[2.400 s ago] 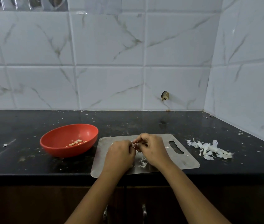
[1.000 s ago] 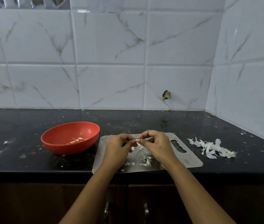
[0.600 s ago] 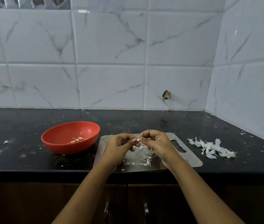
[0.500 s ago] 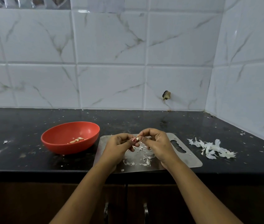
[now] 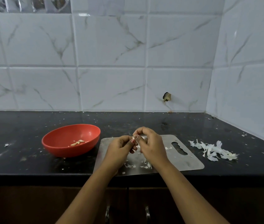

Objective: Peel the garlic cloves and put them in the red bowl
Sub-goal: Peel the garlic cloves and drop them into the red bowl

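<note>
- Counter (image 5: 23,126): a dark stone top flecked with pale crumbs. One small white scrap (image 5: 6,145) lies near its left end.
- Red bowl (image 5: 58,151): stands upright on the counter, just beside the left edge of the board.
- Peeled cloves (image 5: 78,142): a few pale pieces lie together in the bottom of the red bowl.
- Board (image 5: 184,164): a flat grey metal sheet at the front edge of the counter, with a slotted grip hole at its right end.
- Left hand (image 5: 119,150): held over the board with its fingers curled. Thumb and forefinger pinch the garlic clove from the left.
- Garlic clove (image 5: 135,136): a small whitish piece held between the two hands, above the rear part of the board and to the right of the red bowl. A strip of skin hangs below it.
- Right hand (image 5: 152,146): its fingers arch over and curl down, and the fingertips pinch the garlic clove from the right.
- Loose skins (image 5: 145,165): thin white shreds lie on the board beneath the hands.
- Pile of skins (image 5: 213,150): a heap of white peelings on the counter, just beyond the right end of the board.
- Tiled wall (image 5: 111,62): white marbled tiles behind the counter, with a small dark hole (image 5: 166,97) low on the right.
</note>
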Demonstrator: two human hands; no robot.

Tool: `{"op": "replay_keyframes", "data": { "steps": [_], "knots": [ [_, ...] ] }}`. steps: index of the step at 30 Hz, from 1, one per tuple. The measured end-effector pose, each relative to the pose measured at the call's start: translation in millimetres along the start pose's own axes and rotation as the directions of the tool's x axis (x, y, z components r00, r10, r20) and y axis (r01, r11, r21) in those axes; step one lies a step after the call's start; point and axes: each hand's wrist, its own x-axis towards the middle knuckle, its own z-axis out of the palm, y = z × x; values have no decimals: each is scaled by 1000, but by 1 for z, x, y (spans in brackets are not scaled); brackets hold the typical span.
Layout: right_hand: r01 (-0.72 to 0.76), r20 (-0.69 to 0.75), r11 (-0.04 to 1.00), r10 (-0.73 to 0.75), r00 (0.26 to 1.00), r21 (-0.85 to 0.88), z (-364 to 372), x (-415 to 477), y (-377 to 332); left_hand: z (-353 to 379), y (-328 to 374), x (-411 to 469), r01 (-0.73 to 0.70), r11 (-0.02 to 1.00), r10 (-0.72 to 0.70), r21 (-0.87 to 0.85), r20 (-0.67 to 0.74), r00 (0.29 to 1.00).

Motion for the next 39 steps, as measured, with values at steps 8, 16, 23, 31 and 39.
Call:
{"op": "replay_keyframes", "data": {
  "steps": [8, 16, 23, 31, 39],
  "knots": [
    [-29, 18, 999, 29, 999, -46, -2, 0, 5, -1, -2, 1, 30, 985, 16, 168, -265, 964],
    [-21, 128, 945, 66, 990, -326, -2, -4, -3, 0, -4, 1, 46, 930, 69, 364, -297, 952],
    [10, 135, 891, 57, 989, -454, -5, -7, -12, 0, -3, 0, 19, 914, 98, 405, -267, 959],
    [4, 108, 909, 45, 993, -417, -4, -7, -12, -1, 4, -2, 19, 978, 24, 207, -204, 979],
    [23, 153, 959, 22, 988, -284, -2, -6, -8, -2, 10, -3, 83, 991, -68, 103, -144, 987]
  ]
}}
